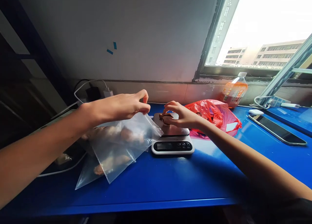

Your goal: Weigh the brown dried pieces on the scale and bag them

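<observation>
My left hand [134,104] pinches the top edge of a clear zip bag [143,130], which hangs beside the scale. Under and behind that bag lie more clear plastic and pale brown lumps [112,161], blurred by the film. Over the metal plate of a white digital kitchen scale [173,148], my right hand [181,115] curls its fingers around a small, rounded brown piece [167,119]. Its kind is hard to make out, and my fingers partly cover it. Whether the piece touches the plate, I cannot tell. The scale's display looks dark.
A thin red plastic bag [214,115] with dark contents sits right of the scale. Behind it stands an orange drink bottle [235,89]. A phone [278,130] and a small white case [255,112] lie at the right. Chargers and white cables [91,82] run along the wall.
</observation>
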`<state>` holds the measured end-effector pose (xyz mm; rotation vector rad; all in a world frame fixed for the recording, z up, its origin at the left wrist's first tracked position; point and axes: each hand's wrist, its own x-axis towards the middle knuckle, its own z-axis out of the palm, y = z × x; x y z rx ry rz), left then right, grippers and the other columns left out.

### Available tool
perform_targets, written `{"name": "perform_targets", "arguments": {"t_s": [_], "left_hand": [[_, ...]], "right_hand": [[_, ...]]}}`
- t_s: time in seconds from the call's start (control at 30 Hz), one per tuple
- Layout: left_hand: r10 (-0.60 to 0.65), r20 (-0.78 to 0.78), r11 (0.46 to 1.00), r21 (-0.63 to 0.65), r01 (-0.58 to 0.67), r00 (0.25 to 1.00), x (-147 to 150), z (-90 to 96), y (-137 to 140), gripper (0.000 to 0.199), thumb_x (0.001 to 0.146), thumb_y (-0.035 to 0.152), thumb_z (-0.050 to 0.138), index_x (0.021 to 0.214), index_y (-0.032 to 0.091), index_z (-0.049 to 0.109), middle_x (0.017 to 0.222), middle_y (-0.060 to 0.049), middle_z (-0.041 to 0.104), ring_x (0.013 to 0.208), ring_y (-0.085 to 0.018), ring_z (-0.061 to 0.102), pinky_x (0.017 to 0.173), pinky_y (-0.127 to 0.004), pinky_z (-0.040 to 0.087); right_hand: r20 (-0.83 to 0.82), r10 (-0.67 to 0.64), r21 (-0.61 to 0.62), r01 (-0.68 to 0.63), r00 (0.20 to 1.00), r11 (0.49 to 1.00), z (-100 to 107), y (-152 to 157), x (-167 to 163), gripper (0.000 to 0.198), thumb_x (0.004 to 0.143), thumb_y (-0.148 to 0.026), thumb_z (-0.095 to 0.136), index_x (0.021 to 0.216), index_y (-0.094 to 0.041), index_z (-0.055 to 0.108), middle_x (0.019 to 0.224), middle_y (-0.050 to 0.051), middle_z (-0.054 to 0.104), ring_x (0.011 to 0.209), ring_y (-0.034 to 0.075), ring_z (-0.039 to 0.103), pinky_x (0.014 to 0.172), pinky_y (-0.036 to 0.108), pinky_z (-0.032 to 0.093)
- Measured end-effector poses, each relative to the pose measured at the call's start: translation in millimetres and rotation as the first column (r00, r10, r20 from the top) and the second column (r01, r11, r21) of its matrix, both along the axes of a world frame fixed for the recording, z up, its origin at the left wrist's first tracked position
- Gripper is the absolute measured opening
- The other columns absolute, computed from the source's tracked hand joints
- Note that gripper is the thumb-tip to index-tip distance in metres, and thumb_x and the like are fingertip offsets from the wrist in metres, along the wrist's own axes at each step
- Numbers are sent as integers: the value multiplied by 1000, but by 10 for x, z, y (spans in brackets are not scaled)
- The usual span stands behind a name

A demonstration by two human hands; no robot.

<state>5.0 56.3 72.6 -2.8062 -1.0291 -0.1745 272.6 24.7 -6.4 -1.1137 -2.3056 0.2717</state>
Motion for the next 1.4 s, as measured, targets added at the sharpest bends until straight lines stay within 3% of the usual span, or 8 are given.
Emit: {"name": "perform_targets", "arguments": {"t_s": [0.2,0.33,0.53,0.73,0.9,1.03,1.27,1.4], "left_hand": [[-63,-55,998,6,63,997,-3,24,-32,22,88,28,49,100,24,67,106,-6,57,66,-13,51,60,-29,30],[-78,-7,997,-2,78,997,-97,-95,-29,24,94,32,45,100,25,67,112,-6,56,66,-13,52,57,-29,33],[-94,51,992,-77,98,994,-191,-291,-64,34,99,42,38,98,25,67,124,-5,53,75,-14,56,65,-29,40],[-102,75,986,-126,111,992,-155,-420,-108,33,98,40,38,97,23,67,127,-6,54,77,-14,57,68,-27,44],[-96,74,982,-156,107,993,-144,-440,-162,33,98,37,38,97,22,67,129,-8,54,74,-13,57,67,-27,45],[-87,119,984,-148,104,989,-209,-475,-184,33,98,38,38,94,23,67,127,-6,55,80,-15,60,71,-28,46],[-99,213,978,-159,134,972,-306,-539,-209,24,96,28,42,97,23,66,124,-5,58,108,-21,60,88,-30,47],[-80,193,985,-136,108,978,-243,-462,-164,28,96,30,40,93,21,67,126,-7,55,108,-22,58,89,-33,46]], "right_hand": [[119,18,60,-25,993,998,-198,94,-158,26,84,-30,63,109,-20,64,98,6,66,91,20,57,82,34,45],[79,-92,72,86,993,994,-201,41,-164,15,86,-24,59,99,-20,65,93,4,68,80,15,58,69,27,42],[18,-223,-15,223,975,975,-167,-47,-112,25,89,-27,57,112,-20,64,107,7,70,91,18,64,76,30,50],[95,58,-78,-50,994,996,32,-270,-143,66,86,-37,63,148,-25,42,141,14,50,119,24,57,95,41,51],[279,31,92,-59,960,994,-22,-306,-348,38,87,-35,66,125,-29,67,127,11,60,111,27,59,93,44,48],[161,-17,137,-5,987,991,-144,-233,-335,23,90,-26,61,112,-24,71,110,9,68,97,20,62,86,36,50],[-117,-87,68,95,989,993,-223,-235,-242,29,83,-20,64,110,-20,70,110,8,66,91,17,64,83,32,51],[-174,-125,95,143,977,985,-217,-221,-292,29,80,-16,62,107,-19,71,106,8,65,92,17,62,85,33,51]]}}
